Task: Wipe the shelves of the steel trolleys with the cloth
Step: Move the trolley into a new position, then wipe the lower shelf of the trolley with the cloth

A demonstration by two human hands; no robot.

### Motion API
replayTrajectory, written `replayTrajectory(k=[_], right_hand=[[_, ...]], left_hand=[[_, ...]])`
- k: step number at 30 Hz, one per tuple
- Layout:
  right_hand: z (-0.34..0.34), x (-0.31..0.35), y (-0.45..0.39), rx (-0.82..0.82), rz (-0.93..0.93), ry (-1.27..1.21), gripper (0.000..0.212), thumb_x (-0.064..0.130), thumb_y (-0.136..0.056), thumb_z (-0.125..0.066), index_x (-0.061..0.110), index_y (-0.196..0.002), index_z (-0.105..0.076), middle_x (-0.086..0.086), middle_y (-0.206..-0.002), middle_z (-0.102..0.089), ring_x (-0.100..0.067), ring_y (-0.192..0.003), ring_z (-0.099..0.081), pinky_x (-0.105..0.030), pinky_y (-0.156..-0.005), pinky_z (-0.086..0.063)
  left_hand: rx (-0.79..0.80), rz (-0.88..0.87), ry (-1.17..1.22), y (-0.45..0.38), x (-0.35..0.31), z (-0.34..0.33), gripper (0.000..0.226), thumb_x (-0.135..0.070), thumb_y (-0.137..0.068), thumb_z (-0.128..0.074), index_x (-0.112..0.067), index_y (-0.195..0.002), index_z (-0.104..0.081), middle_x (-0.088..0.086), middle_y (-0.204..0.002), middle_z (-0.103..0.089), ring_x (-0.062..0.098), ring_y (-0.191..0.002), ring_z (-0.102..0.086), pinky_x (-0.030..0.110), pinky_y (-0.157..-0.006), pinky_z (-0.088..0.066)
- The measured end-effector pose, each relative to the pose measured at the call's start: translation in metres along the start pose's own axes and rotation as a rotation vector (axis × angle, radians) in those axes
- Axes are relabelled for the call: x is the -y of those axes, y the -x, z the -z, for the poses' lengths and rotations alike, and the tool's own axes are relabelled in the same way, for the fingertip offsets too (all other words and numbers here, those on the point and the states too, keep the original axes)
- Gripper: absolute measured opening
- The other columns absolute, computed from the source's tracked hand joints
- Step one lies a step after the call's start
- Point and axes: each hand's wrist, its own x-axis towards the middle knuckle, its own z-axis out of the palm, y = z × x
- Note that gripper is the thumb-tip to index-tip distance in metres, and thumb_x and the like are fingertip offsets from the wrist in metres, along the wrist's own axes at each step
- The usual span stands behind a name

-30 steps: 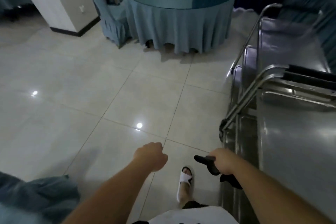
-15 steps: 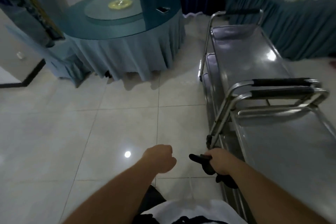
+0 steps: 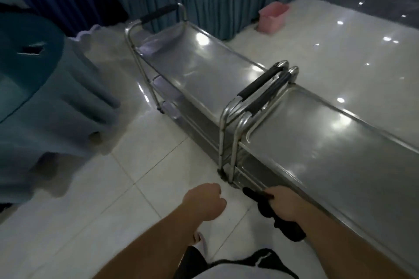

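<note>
Two steel trolleys stand end to end on the tiled floor, their black-gripped handles side by side. The near trolley runs from the centre to the lower right, and the far trolley lies beyond it. My right hand grips a dark cloth beside the near trolley's left edge, below its top shelf. The cloth's ends stick out ahead of and behind the fist. My left hand hovers over the floor to the left, fingers curled into a fist and holding nothing.
A round table with a blue-grey skirt fills the left side. Another skirted table stands behind the far trolley, with a pink bin on the floor to its right. Dark blue curtains hang at the back left.
My view has swung right: the round table slid to the left edge and both trolleys now cross the middle. My hands kept their pose, the right still gripping the cloth.
</note>
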Motion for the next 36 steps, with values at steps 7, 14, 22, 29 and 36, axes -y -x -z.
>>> replayTrajectory(k=[7, 14, 22, 29, 36], right_hand=[[-0.03, -0.033, 0.024, -0.14, -0.179, -0.191, 0.025, 0.008, -0.097, -0.048, 0.016, -0.098, -0.071, -0.001, -0.079, -0.068, -0.013, -0.062, -0.064, -0.015, -0.048, -0.048], [-0.046, -0.071, 0.032, -0.049, -0.338, -0.233, 0.02, 0.009, -0.088, -0.061, 0.022, -0.085, -0.075, -0.009, -0.121, -0.072, -0.031, -0.078, -0.073, -0.038, -0.064, -0.065], [-0.091, -0.102, 0.012, -0.092, -0.394, -0.37, 0.031, 0.014, -0.086, -0.056, 0.015, -0.111, -0.074, -0.014, -0.135, -0.066, -0.032, -0.084, -0.072, -0.044, -0.068, -0.065], [-0.125, -0.108, -0.062, -0.142, -0.411, -0.396, 0.03, 0.006, -0.092, -0.052, 0.012, -0.116, -0.07, -0.015, -0.112, -0.071, -0.031, -0.09, -0.069, -0.047, -0.082, -0.062], [-0.139, -0.118, -0.192, -0.251, -0.427, -0.675, 0.023, 0.017, -0.097, -0.053, 0.026, -0.111, -0.068, -0.005, -0.077, -0.065, -0.018, -0.04, -0.061, -0.029, -0.046, -0.049]], left_hand=[[0.134, -0.14, -0.229, -0.03, 0.007, -0.004, 0.048, -0.046, -0.105, -0.044, -0.022, -0.146, -0.053, 0.002, -0.148, -0.055, 0.024, -0.131, -0.054, 0.034, -0.1, -0.042], [0.165, -0.16, -0.397, -0.044, -0.021, -0.022, 0.046, -0.044, -0.105, -0.044, -0.022, -0.145, -0.053, 0.002, -0.145, -0.057, 0.025, -0.129, -0.055, 0.036, -0.102, -0.045], [0.225, -0.24, -0.7, -0.059, -0.002, -0.057, 0.039, -0.039, -0.104, -0.043, -0.021, -0.136, -0.057, 0.004, -0.131, -0.064, 0.027, -0.116, -0.062, 0.038, -0.096, -0.047], [0.248, -0.305, -0.765, -0.15, 0.021, -0.068, 0.04, -0.04, -0.102, -0.044, -0.022, -0.135, -0.057, 0.003, -0.129, -0.064, 0.026, -0.112, -0.062, 0.038, -0.086, -0.042], [0.189, -0.325, -0.699, -0.285, 0.039, -0.103, 0.048, -0.045, -0.102, -0.042, -0.023, -0.144, -0.052, 0.004, -0.139, -0.06, 0.028, -0.121, -0.059, 0.041, -0.092, -0.045]])
